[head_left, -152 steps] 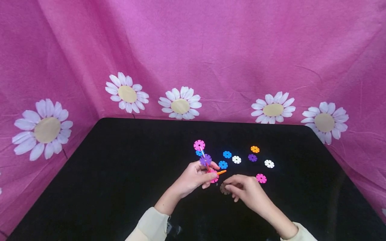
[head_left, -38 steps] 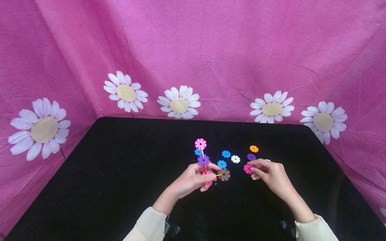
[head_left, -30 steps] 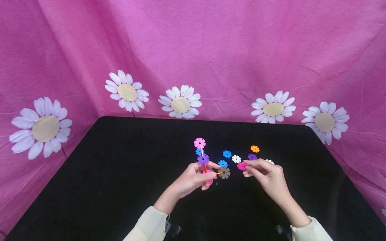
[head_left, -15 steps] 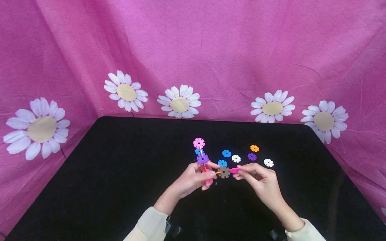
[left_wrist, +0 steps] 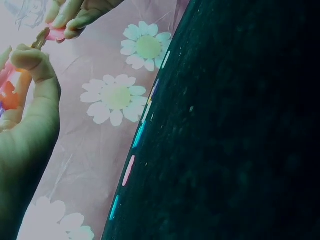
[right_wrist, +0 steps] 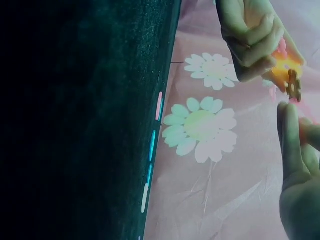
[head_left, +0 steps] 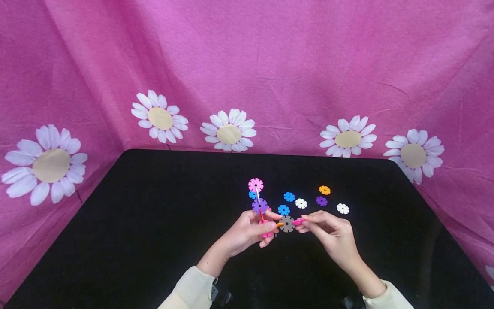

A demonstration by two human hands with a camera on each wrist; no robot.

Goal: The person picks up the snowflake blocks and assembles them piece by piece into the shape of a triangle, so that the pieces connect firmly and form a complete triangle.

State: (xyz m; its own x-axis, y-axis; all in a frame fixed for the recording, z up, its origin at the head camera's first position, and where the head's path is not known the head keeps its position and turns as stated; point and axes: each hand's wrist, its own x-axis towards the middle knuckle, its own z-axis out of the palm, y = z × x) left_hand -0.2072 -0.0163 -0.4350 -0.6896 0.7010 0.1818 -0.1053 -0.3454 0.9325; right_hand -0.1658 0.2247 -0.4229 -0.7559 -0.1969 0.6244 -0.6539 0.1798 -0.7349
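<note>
The left hand (head_left: 247, 230) grasped a chain (head_left: 255, 205) of roughly seven notched discs, its far pink end (head_left: 252, 183) at 12 o'clock, the brown disc (head_left: 289, 228) at 3. The right hand (head_left: 335, 231) pinched a pink disc (head_left: 298, 222) edge-on at the brown disc's 3 o'clock rim; seating could not be confirmed. Linking through the brown disc was judged complete. Unjoined on the table (head_left: 154, 240), clocked from the brown disc: left blue (head_left: 251, 195) at 10, near blue (head_left: 281, 210) and far blue (head_left: 286, 198) at 12, near white (head_left: 298, 204) at 1, purple (head_left: 318, 201) and orange (head_left: 322, 191) around 2, far white (head_left: 339, 210) past 2. No container was in view.
</note>
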